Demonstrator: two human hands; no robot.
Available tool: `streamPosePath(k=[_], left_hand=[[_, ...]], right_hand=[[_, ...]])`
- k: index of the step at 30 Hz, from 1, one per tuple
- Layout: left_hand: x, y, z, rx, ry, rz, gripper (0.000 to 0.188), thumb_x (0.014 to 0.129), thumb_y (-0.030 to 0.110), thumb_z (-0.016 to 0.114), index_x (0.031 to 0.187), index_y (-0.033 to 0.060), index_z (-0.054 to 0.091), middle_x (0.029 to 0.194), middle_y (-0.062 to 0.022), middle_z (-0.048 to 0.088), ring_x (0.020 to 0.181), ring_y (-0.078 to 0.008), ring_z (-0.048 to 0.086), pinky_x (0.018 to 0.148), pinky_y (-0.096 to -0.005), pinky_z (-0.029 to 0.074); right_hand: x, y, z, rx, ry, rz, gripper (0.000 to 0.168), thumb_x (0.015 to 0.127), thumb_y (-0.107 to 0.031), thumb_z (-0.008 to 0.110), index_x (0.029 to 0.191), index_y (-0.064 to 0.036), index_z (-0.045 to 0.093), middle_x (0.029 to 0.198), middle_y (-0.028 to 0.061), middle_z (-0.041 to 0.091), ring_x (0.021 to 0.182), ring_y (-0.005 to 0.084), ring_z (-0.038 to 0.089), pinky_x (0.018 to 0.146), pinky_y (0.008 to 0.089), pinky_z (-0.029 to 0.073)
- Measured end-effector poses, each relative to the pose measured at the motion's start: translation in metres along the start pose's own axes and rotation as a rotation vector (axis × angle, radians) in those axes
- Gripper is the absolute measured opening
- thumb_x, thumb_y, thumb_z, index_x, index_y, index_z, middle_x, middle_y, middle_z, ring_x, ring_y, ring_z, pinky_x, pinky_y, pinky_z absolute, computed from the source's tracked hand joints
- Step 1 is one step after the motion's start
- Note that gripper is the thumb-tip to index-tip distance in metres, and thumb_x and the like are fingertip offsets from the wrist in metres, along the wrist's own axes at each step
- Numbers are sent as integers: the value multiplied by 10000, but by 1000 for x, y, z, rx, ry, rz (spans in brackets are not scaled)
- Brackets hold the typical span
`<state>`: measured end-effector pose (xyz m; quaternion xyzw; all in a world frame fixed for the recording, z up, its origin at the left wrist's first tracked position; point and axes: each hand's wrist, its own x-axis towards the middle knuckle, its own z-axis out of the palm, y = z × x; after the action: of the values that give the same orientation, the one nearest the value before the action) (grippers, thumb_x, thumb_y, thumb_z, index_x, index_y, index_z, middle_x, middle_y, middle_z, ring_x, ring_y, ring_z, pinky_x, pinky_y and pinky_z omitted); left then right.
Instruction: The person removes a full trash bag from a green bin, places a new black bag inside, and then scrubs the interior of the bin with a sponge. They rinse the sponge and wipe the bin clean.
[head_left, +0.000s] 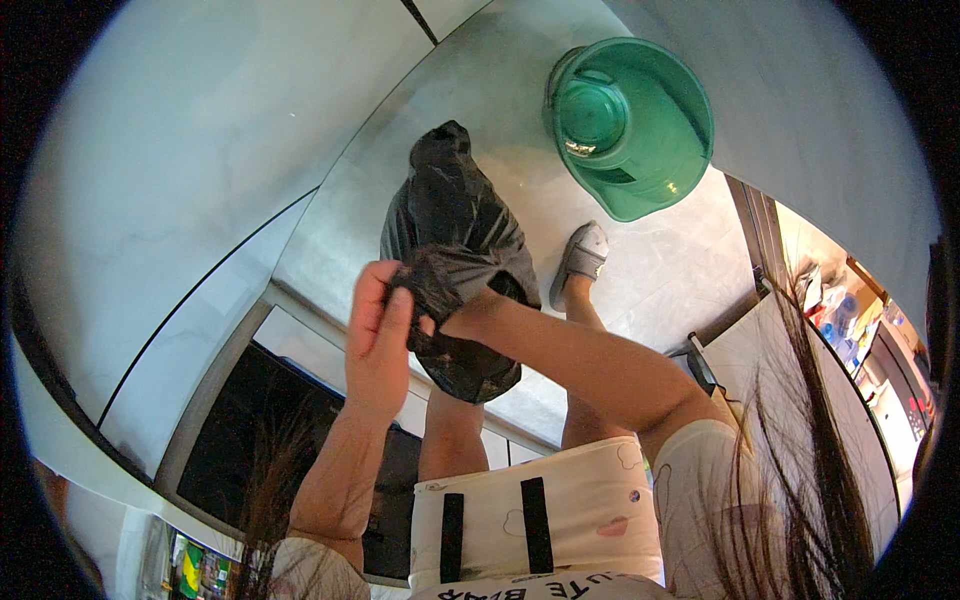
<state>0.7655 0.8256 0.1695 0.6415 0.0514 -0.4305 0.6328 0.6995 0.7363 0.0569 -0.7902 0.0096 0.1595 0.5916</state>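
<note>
A black plastic bag (465, 217) hangs in front of me, bunched in the middle of the view. My left hand (382, 315) grips the gathered edge of the bag on its left side, thumb and fingers closed on the plastic. The right forearm reaches into the bag's opening from the right; my right hand is hidden inside the plastic, so its fingers do not show. Beyond the bag, at the upper right, a green plastic bucket (649, 142) stands on the floor with what looks like some clear liquid at its bottom.
The grey floor (495, 82) lies between pale marble-look panels (202, 112). My slippered foot (585, 259) is right of the bag. A dark glass-fronted panel (255, 420) is at lower left. A doorway at the far right shows a cluttered room (847, 315).
</note>
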Motion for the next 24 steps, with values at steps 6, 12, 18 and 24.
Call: streamPosePath(k=[6,12,18,24], left_hand=[[14,20,8,-91,189,143,163,958,124,349,1073,32,418,901,-62,522,725,-92,497,698,-240,434],[11,16,-18,-462,366,256,221,947,180,372,1116,55,440,955,-68,547,846,-130,507,783,-288,407],[-1,-10,-21,-707,652,123,211,920,167,395,1084,60,472,1010,-77,579,920,-179,559,860,-356,456],[17,-58,-63,-675,655,189,174,872,137,480,1011,34,492,997,-98,585,962,-198,556,880,-363,449]], right_hand=[[21,17,-16,-263,-15,-113,356,859,-178,418,1196,-114,514,1239,135,502,1197,296,415,1024,401,289],[71,-10,-44,-886,-746,54,382,861,-205,427,1215,-109,536,1298,96,473,1231,272,397,1029,405,278],[99,14,-30,-1105,-1006,56,331,847,-203,467,1144,-128,592,1234,81,522,1190,239,432,1016,388,289],[82,64,-28,-1118,-551,-235,227,767,-182,549,951,-142,676,1183,70,537,1127,200,462,977,388,319]])
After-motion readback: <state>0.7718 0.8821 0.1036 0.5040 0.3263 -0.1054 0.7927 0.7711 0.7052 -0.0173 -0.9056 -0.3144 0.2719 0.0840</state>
